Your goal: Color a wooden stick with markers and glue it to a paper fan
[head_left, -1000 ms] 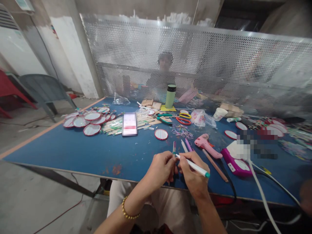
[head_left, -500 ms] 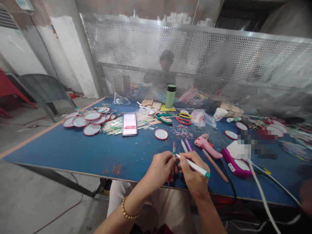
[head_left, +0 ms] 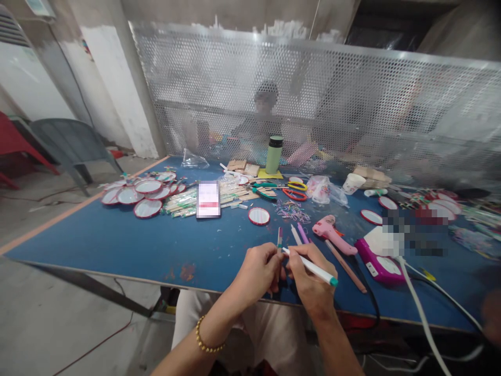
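Observation:
My left hand (head_left: 261, 266) is closed on a thin flat stick (head_left: 279, 237) with purple and green bands; its upper end shows above the fingers, the rest is mostly hidden. My right hand (head_left: 313, 282) grips a white marker pen (head_left: 313, 267) with a green end, held like a pencil. The pen's tip points at the stick, close beside my left fingers; whether it touches I cannot tell. Just beyond my hands lie a white pen (head_left: 296, 235) and a purple pen (head_left: 302, 233). A round red-rimmed disc (head_left: 259, 216) lies flat farther back.
Right of my hands are a pink glue gun (head_left: 332, 234), a brown stick (head_left: 345, 266) and a purple power strip (head_left: 378, 263) with cables. Behind stand pliers (head_left: 264, 191), scissors (head_left: 295, 194), a green bottle (head_left: 274, 155) and a paper cup (head_left: 353, 184). A phone (head_left: 208, 199) and piled discs (head_left: 129, 195) are left.

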`<state>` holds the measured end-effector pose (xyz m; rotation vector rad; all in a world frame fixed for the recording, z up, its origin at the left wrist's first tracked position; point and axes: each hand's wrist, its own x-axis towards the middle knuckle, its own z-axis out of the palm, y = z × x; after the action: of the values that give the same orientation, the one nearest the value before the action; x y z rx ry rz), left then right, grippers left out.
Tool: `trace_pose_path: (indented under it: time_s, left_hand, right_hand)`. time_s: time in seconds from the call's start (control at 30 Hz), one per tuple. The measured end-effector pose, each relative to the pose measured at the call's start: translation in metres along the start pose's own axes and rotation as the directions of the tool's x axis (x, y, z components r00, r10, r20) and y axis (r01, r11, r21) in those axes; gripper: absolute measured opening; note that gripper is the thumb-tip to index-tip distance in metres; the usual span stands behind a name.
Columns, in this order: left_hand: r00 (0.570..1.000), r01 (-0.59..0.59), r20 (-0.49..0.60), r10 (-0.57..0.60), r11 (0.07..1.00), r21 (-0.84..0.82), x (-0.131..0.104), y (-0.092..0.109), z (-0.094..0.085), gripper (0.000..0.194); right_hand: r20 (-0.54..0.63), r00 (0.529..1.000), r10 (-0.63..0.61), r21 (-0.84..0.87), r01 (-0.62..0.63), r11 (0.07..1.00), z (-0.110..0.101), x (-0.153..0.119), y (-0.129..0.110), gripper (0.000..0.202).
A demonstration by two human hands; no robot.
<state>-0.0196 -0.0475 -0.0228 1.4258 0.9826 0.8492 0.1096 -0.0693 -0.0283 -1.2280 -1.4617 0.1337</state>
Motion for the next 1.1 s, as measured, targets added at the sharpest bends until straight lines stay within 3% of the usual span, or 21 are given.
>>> trace_pose_path:
  time_s: [1.1]
  left_hand:
    - [1.000,0.020,0.004,-0.020,1.000,-0.009,-0.0002,0.0032,0.0001,0.038]
  right_hand:
    - [0.010,1.000,0.011,0.003,-0.011,1.000,-0.0008,0.0007,-0.0010,0.019]
